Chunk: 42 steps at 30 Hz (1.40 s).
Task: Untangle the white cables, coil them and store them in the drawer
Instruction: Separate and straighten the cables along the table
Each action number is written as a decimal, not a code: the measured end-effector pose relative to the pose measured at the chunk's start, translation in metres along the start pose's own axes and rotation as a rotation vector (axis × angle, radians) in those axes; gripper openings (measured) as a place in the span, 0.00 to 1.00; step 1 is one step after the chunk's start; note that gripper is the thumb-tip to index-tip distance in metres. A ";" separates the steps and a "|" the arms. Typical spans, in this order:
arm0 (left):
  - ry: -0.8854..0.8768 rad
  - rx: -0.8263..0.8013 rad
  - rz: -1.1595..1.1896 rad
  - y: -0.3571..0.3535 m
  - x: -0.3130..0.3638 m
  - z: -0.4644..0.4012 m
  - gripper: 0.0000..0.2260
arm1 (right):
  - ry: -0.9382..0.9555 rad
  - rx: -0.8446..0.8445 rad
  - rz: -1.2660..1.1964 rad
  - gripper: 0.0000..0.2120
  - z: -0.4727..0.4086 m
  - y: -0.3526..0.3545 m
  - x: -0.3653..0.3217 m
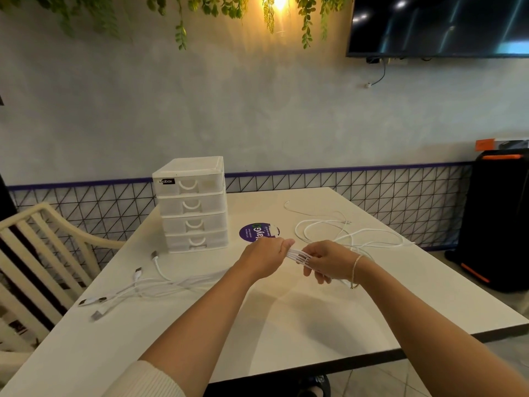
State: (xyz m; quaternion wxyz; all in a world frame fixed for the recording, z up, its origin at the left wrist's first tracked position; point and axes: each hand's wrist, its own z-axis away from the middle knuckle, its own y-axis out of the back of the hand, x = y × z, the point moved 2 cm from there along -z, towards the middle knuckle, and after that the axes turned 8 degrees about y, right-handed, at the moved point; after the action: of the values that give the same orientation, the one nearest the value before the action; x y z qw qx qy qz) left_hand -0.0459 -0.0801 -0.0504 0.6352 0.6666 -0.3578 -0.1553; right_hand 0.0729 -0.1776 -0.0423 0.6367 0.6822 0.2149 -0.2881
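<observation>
Several strands of the white cables [299, 255] are held stretched between the two hands above the table [286, 325]. The left hand [264, 257] is closed around the bundle, and the strands are pinched by the curled fingers of the right hand [325, 260]. From there, loose loops are spread to the right, and plug ends [94, 305] are lying at the left. The work is judged to be at an early stage: nothing is coiled yet, and all four drawers of the drawer unit [193, 204] are seen shut. The cables look thin, smooth and limp; the unit is boxy, of milky plastic, with curved handles.
</observation>
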 end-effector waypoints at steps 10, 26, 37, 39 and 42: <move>0.127 0.134 0.112 0.001 -0.005 -0.007 0.22 | 0.099 0.180 0.060 0.21 0.009 -0.007 -0.012; 0.078 0.090 0.135 -0.004 -0.006 0.004 0.17 | 0.174 0.202 0.318 0.21 0.011 -0.009 -0.006; 0.069 0.003 0.084 -0.014 -0.009 0.007 0.16 | -0.157 0.312 0.292 0.21 -0.006 0.013 0.011; 0.126 -0.010 0.088 -0.011 -0.030 0.009 0.17 | -0.171 0.328 0.288 0.20 -0.004 0.013 0.012; 0.198 -0.004 0.058 -0.006 -0.062 0.016 0.19 | -0.229 0.374 0.328 0.17 -0.001 0.015 0.015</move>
State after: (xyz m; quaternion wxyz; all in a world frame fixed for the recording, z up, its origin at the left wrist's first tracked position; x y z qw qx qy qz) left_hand -0.0978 -0.0499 -0.0741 0.6730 0.6668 -0.3121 -0.0709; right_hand 0.0935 -0.1796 -0.0411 0.5578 0.7767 -0.0288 -0.2912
